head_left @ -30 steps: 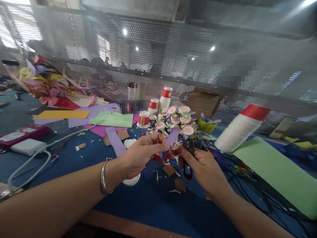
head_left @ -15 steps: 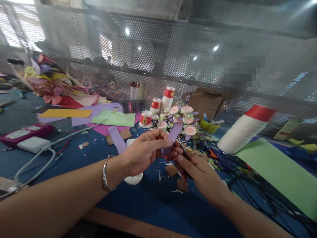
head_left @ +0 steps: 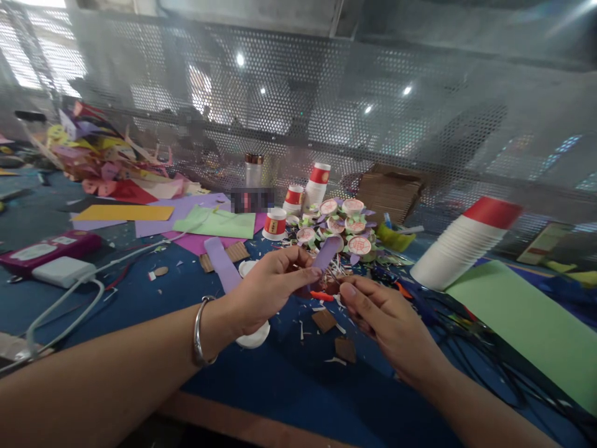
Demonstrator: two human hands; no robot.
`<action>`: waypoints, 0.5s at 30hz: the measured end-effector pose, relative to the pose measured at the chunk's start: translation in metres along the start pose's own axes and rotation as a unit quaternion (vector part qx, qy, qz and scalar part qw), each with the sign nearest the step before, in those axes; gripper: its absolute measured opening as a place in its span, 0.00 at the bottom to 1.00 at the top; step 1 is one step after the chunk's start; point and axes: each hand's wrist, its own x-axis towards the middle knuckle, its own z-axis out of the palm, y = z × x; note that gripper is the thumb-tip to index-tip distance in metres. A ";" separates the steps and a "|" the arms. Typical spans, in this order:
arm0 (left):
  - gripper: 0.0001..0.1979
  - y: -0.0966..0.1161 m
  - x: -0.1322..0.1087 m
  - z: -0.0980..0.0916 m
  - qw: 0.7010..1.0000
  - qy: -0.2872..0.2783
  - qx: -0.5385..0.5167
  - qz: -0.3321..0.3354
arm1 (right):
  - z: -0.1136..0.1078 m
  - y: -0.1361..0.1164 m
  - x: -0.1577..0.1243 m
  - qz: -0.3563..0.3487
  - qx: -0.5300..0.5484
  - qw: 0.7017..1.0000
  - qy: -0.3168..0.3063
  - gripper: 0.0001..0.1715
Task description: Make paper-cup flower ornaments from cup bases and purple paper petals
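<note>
Blue table (head_left: pixel 298 389): we see paper scraps scattered around the middle, with small cardboard pieces (head_left: pixel 345 350) and a bright orange-red object (head_left: pixel 321 297) just below our hands.
Left side: a crumpled heap of coloured paper (head_left: pixel 107 155) lies at the back; nearer us are an orange-yellow sheet (head_left: pixel 124 213), a light green sheet (head_left: pixel 228 223), a magenta box (head_left: pixel 56 249) and a white adapter (head_left: pixel 65 272) with its cable.
Beyond our hands: printed round pieces (head_left: pixel 359 244) with leafy paper edges sit clustered, a red-and-white cup (head_left: pixel 274 224) to their left and stacked cardboard (head_left: pixel 389 193) behind.
Right side: a nested cup stack (head_left: pixel 469 242) leans beside a large green sheet (head_left: pixel 522 330); black cables (head_left: pixel 485 354) tangle nearby.
In the way: our left hand (head_left: pixel 275 286) covers part of a white disc (head_left: pixel 254 336) and the near end of a second purple strip (head_left: pixel 221 264) — our fingers also hide the held piece's lower part.
Left grip: closed, thumb pressed against fingers, pinching the purple strip (head_left: pixel 329 250).
Right grip: our right hand (head_left: pixel 382 311) is curled closed around dark scissors (head_left: pixel 334 275) — mostly hidden, so we cannot tell how far the blades are parted.
Strip: raised between our hands, tilted, its rounded upper end overlapping the cluster from our view; plain pale purple, narrow and flat-looking.
</note>
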 end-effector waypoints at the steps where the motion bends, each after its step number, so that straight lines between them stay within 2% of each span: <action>1: 0.08 -0.001 0.000 0.000 1.000 -0.006 0.019 0.003 | -0.001 0.001 0.000 -0.001 0.000 1.000 -0.006 0.23; 6: 0.07 -0.004 -0.001 -0.001 0.996 -0.035 0.087 0.008 | -0.001 0.002 -0.001 -0.002 -0.007 0.999 -0.039 0.24; 9: 0.07 -0.004 -0.001 -0.001 0.992 -0.043 0.122 0.005 | -0.001 0.002 -0.001 -0.014 -0.020 0.999 -0.036 0.25; 15: 0.07 -0.004 -0.002 0.000 0.994 -0.041 0.096 -0.023 | -0.002 0.000 0.000 -0.038 -0.047 0.998 -0.029 0.27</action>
